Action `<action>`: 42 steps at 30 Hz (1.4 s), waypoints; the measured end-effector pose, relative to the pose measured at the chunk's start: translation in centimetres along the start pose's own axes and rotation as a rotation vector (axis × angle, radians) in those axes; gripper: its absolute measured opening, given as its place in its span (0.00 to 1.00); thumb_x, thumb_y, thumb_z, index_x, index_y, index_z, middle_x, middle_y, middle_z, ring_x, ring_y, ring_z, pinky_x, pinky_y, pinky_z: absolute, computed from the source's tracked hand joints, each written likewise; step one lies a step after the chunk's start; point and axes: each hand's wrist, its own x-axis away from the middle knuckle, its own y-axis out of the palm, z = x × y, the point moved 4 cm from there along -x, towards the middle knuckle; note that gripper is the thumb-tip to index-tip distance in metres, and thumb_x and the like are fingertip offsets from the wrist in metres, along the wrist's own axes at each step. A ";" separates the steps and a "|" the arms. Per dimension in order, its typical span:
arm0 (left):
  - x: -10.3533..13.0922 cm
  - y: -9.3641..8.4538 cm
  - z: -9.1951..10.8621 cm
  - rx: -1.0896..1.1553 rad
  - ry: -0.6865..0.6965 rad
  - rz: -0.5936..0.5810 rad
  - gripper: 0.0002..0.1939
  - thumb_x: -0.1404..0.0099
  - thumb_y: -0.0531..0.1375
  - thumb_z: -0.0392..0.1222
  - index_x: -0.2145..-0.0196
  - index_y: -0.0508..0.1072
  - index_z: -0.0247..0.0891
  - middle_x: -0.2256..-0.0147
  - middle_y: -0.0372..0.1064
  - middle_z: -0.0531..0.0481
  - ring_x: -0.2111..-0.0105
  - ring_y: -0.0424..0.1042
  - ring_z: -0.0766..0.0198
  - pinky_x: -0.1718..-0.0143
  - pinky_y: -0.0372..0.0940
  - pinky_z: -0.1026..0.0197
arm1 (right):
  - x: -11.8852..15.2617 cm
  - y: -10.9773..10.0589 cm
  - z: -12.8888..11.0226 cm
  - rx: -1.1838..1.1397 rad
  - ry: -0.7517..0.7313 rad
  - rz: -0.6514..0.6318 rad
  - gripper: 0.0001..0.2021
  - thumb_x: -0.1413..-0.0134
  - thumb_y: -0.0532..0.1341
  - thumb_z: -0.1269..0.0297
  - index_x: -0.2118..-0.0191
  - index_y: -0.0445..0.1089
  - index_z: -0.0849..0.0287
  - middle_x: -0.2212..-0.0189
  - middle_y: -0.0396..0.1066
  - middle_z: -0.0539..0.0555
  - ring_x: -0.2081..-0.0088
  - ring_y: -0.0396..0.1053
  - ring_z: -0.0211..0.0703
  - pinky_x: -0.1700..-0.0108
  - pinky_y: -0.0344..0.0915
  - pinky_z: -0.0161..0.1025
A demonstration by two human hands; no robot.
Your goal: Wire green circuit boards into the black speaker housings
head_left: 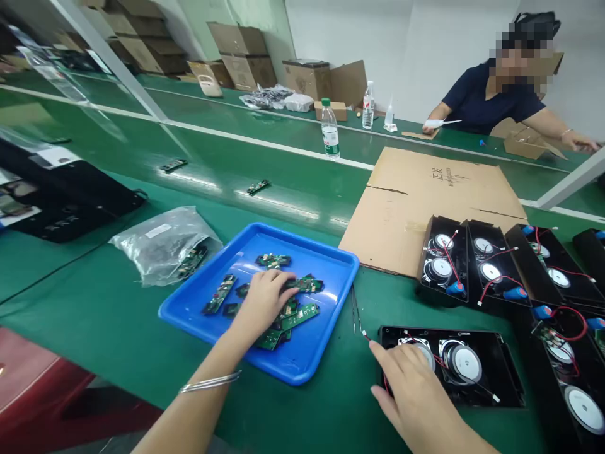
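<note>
My left hand reaches into a blue plastic tray, its thumb and fingers closed on a small green circuit board. Several more boards lie loosely around it, one of them a long green board. My right hand is over the left end of a black speaker box with two round speakers. A thin red-and-black wire with a white plug sticks out from under its index fingertip. Its thumb stands apart, and the hand partly covers one speaker.
Thin metal tweezers lie beside the tray. A clear plastic bag with boards lies to the left. More speaker boxes and flattened cardboard are at right. Beyond, a conveyor carries boards and a bottle; a co-worker sits across.
</note>
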 end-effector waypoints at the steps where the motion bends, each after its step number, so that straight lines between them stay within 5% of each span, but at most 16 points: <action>1: -0.1 0.5 0.6 0.034 0.002 0.013 0.10 0.42 0.53 0.44 0.65 0.71 0.40 0.62 0.71 0.40 0.55 0.65 0.45 0.49 0.57 0.42 | -0.1 0.6 -0.2 -0.037 0.032 0.037 0.19 0.46 0.50 0.74 0.48 0.62 0.63 0.70 0.71 0.57 0.68 0.69 0.49 0.66 0.70 0.48; 5: -0.5 1.5 2.6 0.215 0.025 0.021 0.04 0.45 0.56 0.41 0.71 0.70 0.42 0.66 0.71 0.45 0.57 0.66 0.49 0.50 0.59 0.46 | 0.1 0.5 0.5 -0.338 0.194 0.212 0.15 0.42 0.49 0.73 0.51 0.62 0.57 0.70 0.69 0.55 0.69 0.69 0.45 0.67 0.70 0.44; 9: 0.0 -0.1 2.8 0.395 -0.082 0.116 0.05 0.47 0.58 0.44 0.73 0.65 0.42 0.68 0.70 0.46 0.60 0.69 0.48 0.52 0.60 0.43 | 0.5 -0.8 2.4 -0.943 0.417 0.400 0.11 0.41 0.56 0.65 0.52 0.62 0.53 0.69 0.70 0.51 0.68 0.72 0.40 0.66 0.72 0.38; 12: 1.5 -1.5 3.2 0.577 -0.206 0.182 0.09 0.43 0.55 0.48 0.70 0.60 0.42 0.70 0.71 0.47 0.64 0.73 0.50 0.57 0.65 0.43 | 0.0 -1.2 3.4 -1.209 0.545 0.388 0.07 0.44 0.61 0.61 0.62 0.67 0.56 0.72 0.71 0.51 0.74 0.71 0.38 0.73 0.71 0.34; 15: 3.5 -1.0 5.5 0.823 -0.275 0.103 0.13 0.42 0.55 0.50 0.64 0.57 0.41 0.72 0.73 0.48 0.71 0.75 0.55 0.70 0.70 0.52 | -0.7 -1.2 3.7 -1.124 0.567 0.289 0.06 0.46 0.61 0.61 0.68 0.70 0.58 0.76 0.71 0.51 0.78 0.68 0.37 0.77 0.67 0.31; 20: 6.7 2.5 10.7 1.311 -0.437 -0.184 0.22 0.45 0.62 0.48 0.56 0.67 0.35 0.72 0.75 0.46 0.78 0.70 0.64 0.79 0.65 0.64 | -1.3 -1.5 3.0 -0.705 0.385 0.276 0.08 0.46 0.58 0.65 0.74 0.70 0.58 0.80 0.67 0.49 0.80 0.64 0.35 0.78 0.62 0.30; 26: 7.7 2.1 12.8 0.843 -0.192 -0.251 0.16 0.44 0.61 0.43 0.57 0.76 0.42 0.68 0.77 0.48 0.74 0.72 0.62 0.76 0.66 0.65 | -1.1 -2.0 2.4 -0.577 0.227 0.331 0.10 0.41 0.55 0.68 0.70 0.73 0.59 0.78 0.68 0.50 0.76 0.65 0.36 0.74 0.64 0.32; 36: 7.2 1.9 13.0 0.944 0.212 -0.031 0.10 0.43 0.61 0.31 0.66 0.78 0.42 0.76 0.72 0.51 0.77 0.69 0.65 0.77 0.65 0.67 | -1.6 -1.5 2.1 -0.641 0.217 0.242 0.11 0.42 0.55 0.69 0.72 0.72 0.59 0.81 0.64 0.48 0.78 0.62 0.35 0.76 0.59 0.32; 42: 7.1 1.0 13.0 0.814 0.256 0.195 0.10 0.39 0.57 0.33 0.64 0.77 0.44 0.69 0.67 0.49 0.64 0.70 0.60 0.63 0.69 0.59 | -1.6 -2.0 2.0 -0.733 0.174 0.237 0.10 0.41 0.56 0.69 0.70 0.73 0.58 0.80 0.64 0.48 0.74 0.62 0.36 0.71 0.59 0.35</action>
